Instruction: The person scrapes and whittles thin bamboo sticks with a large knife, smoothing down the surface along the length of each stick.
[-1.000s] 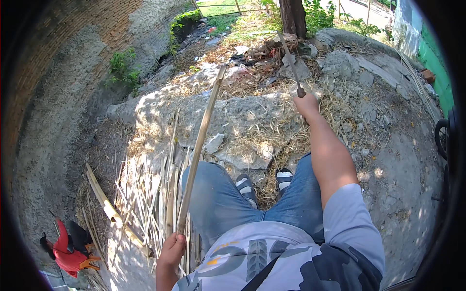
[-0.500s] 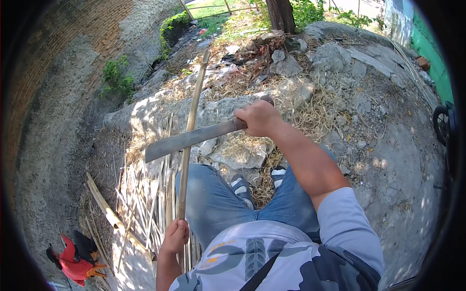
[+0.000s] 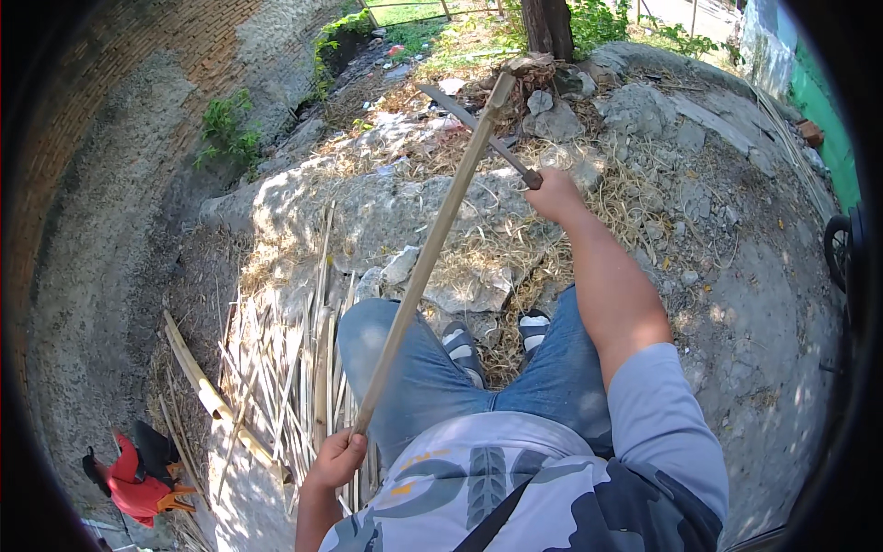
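Observation:
My left hand is closed round the near end of a long bamboo strip. The strip slants away over my left thigh, its far end up and to the right. In my right hand, stretched out ahead, is the handle of a machete. Its blade points to the far left and crosses behind the strip near the far end. Whether blade and bamboo touch, I cannot tell.
Split bamboo strips lie piled left of my legs, beside a longer bamboo piece. A person in red sits at the lower left. Ahead are a concrete ledge, rubble and a tree trunk. A wheel stands far right.
The machete has moved from across the strip's middle to near its far end, with its blade turned. The strip's far end has swung right. My left hand keeps its grip.

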Demonstrator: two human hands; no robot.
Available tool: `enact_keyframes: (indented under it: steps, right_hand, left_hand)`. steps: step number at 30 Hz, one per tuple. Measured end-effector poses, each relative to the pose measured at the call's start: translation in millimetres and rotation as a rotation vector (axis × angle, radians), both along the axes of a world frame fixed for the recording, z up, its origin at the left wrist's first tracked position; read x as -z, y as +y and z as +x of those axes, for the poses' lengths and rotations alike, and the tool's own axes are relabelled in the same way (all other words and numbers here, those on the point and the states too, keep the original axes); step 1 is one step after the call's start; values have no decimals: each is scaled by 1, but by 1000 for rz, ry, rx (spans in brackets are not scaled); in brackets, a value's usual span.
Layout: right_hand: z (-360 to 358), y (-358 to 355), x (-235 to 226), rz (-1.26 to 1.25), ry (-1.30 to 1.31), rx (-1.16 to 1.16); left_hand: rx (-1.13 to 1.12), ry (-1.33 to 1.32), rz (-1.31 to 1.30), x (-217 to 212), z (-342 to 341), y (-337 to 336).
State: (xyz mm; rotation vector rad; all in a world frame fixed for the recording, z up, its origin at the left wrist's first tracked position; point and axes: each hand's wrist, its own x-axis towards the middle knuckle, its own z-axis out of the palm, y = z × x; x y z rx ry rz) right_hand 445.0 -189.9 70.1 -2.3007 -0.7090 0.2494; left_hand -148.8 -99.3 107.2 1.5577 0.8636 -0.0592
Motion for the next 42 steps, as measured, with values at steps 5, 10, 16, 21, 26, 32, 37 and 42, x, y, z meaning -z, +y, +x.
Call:
enact_keyframes:
  steps: [5,10,16,21,26,32,37,42]
  right_hand:
    - [-11,10,-2,47,57,-47]
    - [-6,2,-15,26,62,-66]
    - [-27,1,-40,129,-128,-213]
    - [-57,12,-47,140,-424,-370]
    - [-57,16,-41,-146,-533,-545]
    - [-18,10,-10,-110,-222,-210]
    - [-26,11,-18,-148,-253,-281]
    - [-35,10,-32,-213,-493,-220]
  left_hand:
    - [-121,-94,2,7,8,8]
    - [-301,-60,-61,21,1,8]
    - [-285,-22,-203,28,21,2]
    - [-207,34,-110,33,33,9]
    - [-69,56,130,37,42,9]
    - [-1,98,229,37,48,13]
    - [-80,149,-17,37,43,20]
    - [-110,112,-99,39,43,22]
